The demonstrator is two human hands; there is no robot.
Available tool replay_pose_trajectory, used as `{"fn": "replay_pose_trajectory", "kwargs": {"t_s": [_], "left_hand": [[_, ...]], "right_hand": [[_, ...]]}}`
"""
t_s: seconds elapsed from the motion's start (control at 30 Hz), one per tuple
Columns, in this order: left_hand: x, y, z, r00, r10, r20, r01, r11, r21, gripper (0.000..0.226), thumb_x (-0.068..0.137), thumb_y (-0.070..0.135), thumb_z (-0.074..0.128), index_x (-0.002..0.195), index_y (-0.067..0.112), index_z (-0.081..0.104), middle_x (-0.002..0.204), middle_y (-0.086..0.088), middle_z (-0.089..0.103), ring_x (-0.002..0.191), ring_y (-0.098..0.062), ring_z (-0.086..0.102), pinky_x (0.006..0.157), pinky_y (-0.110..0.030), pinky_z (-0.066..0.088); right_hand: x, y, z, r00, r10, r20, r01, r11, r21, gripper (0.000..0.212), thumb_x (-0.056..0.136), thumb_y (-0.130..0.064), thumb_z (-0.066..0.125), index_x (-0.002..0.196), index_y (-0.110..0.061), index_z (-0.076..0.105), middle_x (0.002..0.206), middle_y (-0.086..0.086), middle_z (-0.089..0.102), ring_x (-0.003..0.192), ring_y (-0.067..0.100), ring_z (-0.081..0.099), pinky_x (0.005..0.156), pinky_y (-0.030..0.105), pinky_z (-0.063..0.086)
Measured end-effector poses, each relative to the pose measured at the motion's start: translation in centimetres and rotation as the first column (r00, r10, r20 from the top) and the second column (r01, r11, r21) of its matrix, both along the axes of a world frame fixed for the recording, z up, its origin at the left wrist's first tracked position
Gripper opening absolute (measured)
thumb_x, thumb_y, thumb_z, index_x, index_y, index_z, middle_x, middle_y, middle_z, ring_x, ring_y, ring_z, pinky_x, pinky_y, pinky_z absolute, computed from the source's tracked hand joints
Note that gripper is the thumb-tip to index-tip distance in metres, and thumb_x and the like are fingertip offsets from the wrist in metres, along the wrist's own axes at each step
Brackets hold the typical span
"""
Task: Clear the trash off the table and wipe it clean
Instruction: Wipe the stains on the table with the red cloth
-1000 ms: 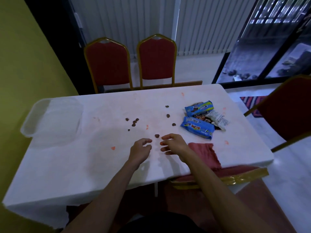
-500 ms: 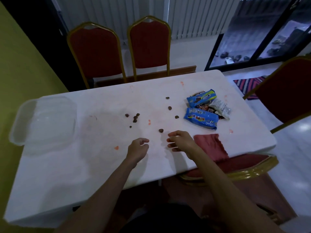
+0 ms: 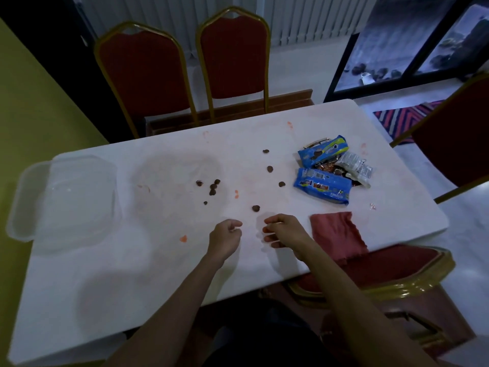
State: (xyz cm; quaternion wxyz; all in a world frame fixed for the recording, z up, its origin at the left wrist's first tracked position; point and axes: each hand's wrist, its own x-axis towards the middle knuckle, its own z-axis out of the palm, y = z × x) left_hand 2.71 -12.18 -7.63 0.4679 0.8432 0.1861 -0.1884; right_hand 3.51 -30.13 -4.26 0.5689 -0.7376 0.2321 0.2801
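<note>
Table (image 3: 158, 282): white, marked with faint orange smears; both forearms reach over its near edge.
Chairs (image 3: 232, 56): two red ones with gold frames stand at the far side, with another at the right end.
Container (image 3: 63, 202): clear plastic, at the table's left end, well apart from both hands.
Left hand (image 3: 225, 239): low over the table near its middle, knuckles up and wrist straight. The fingers are curled in with the thumb tip against the forefinger; whether anything is pinched there cannot be told.
Right hand (image 3: 287, 231): just beside the left but not touching it, palm down. The fingers are bent and slightly apart, with nothing seen in them.
Cloth (image 3: 336, 234): red, lying flat at the near edge just right of the right hand.
Wrappers (image 3: 322, 186): two blue packets and a white one heaped together toward the far right.
Crumbs (image 3: 256, 208): dark brown bits. One lies just beyond the fingertips of both hands, a small cluster sits farther left, and three more are scattered toward the wrappers.
</note>
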Motion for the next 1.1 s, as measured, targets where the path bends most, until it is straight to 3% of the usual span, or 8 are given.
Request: {"fn": "replay_pose_trajectory", "kwargs": {"t_s": [0.47,0.63,0.77,0.87,1.0,1.1], "left_hand": [[2.0,-2.9,-2.2,0.997,0.018,0.081,-0.032,0.986,0.165,0.027,0.089,0.004,0.055,0.107,0.009,0.074,0.114,-0.007,0.071,0.104,-0.02,0.064,0.094,-0.026,0.047],[2.2,-3.2,-2.4,0.995,-0.019,0.101,-0.003,0.976,0.217,0.027,0.088,0.007,0.057,0.107,0.01,0.075,0.112,-0.008,0.072,0.102,-0.021,0.065,0.095,-0.031,0.05],[1.7,-3.6,-2.5,0.994,0.001,0.112,-0.026,0.974,0.223,0.029,0.086,0.007,0.058,0.11,0.009,0.074,0.111,-0.009,0.071,0.102,-0.022,0.065,0.095,-0.031,0.05],[1.3,-3.5,-2.9,0.994,0.014,0.106,-0.037,0.976,0.216,0.03,0.084,0.006,0.059,0.11,0.009,0.073,0.112,-0.01,0.07,0.103,-0.023,0.065,0.095,-0.029,0.049],[0.8,-3.7,-2.7,0.991,0.05,0.123,-0.081,0.961,0.263,0.036,0.085,0.01,0.06,0.122,0.011,0.061,0.119,-0.011,0.06,0.112,-0.027,0.055,0.091,-0.03,0.044],[0.2,-4.1,-2.7,0.983,0.009,0.182,-0.08,0.918,0.389,0.05,0.087,0.012,0.059,0.135,0.01,0.048,0.135,-0.011,0.05,0.127,-0.03,0.04,0.103,-0.039,0.037]], "right_hand": [[4.0,-0.9,-0.7,0.999,0.041,-0.012,-0.041,0.998,0.052,0.019,0.095,-0.007,0.056,0.11,-0.013,0.065,0.104,0.013,0.072,0.078,0.018,0.069,0.077,0.033,0.059],[3.2,0.0,-1.2,0.997,0.047,-0.061,-0.04,0.993,0.111,0.024,0.094,-0.005,0.055,0.115,-0.008,0.065,0.101,0.015,0.072,0.072,0.019,0.067,0.068,0.032,0.056],[3.1,0.1,-1.4,0.992,0.081,-0.095,-0.07,0.991,0.115,0.023,0.095,-0.006,0.056,0.116,-0.009,0.066,0.102,0.015,0.072,0.079,0.022,0.071,0.066,0.031,0.061],[3.2,-1.3,-1.2,0.989,0.119,-0.084,-0.114,0.992,0.06,0.024,0.095,-0.008,0.056,0.116,-0.011,0.066,0.103,0.012,0.072,0.078,0.019,0.071,0.052,0.022,0.052],[3.9,-5.4,-1.0,0.988,0.144,-0.056,-0.149,0.983,-0.103,0.014,0.097,-0.015,0.056,0.106,-0.016,0.066,0.094,0.005,0.073,0.069,0.013,0.07,0.049,0.019,0.046],[4.5,-9.4,-1.1,0.994,0.106,-0.018,-0.107,0.968,-0.227,0.015,0.098,-0.019,0.057,0.11,-0.015,0.065,0.096,0.004,0.073,0.077,0.014,0.071,0.063,0.026,0.055]]}}
